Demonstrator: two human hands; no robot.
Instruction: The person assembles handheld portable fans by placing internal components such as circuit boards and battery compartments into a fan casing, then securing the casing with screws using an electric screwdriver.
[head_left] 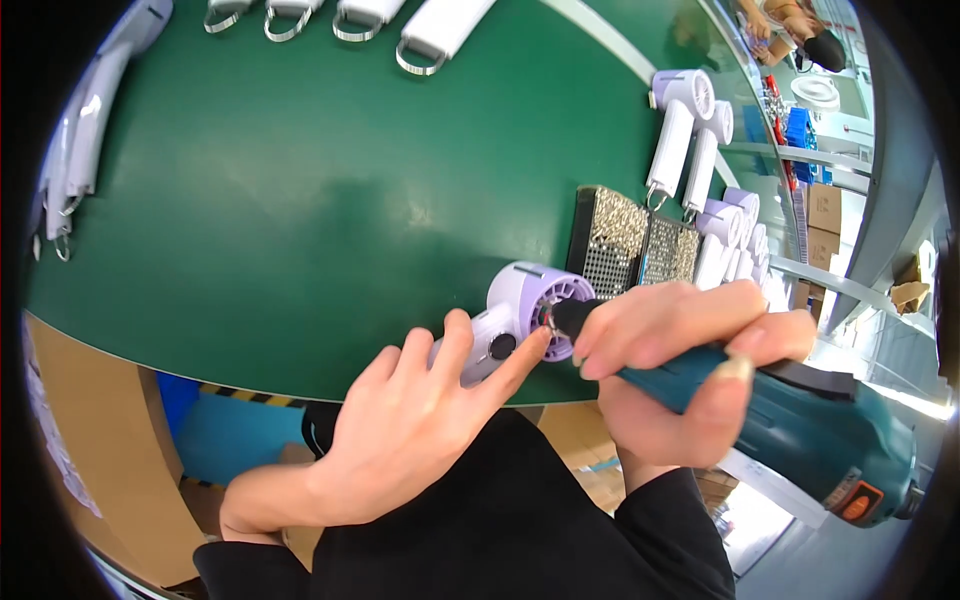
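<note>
A white and lilac handheld fan (512,290) lies near the front edge of the green table, its round head facing right with the ribbed inside showing. My left hand (425,415) rests over its handle and steadies it, the index fingertip at the rim of the head. In my right hand (680,350) is a teal electric screwdriver (810,425), held level with the fingers wrapped round its front part. The black tip end points into the fan's head; the bit and any screw there are too small to make out.
Just beyond my right hand sits a black screw tray (590,225) with many small screws. More fans (672,140) stand along the right edge, others (440,35) at the far edge and at the left (95,120). Cardboard (100,430) is below the table at left. Another person (790,25) is far right.
</note>
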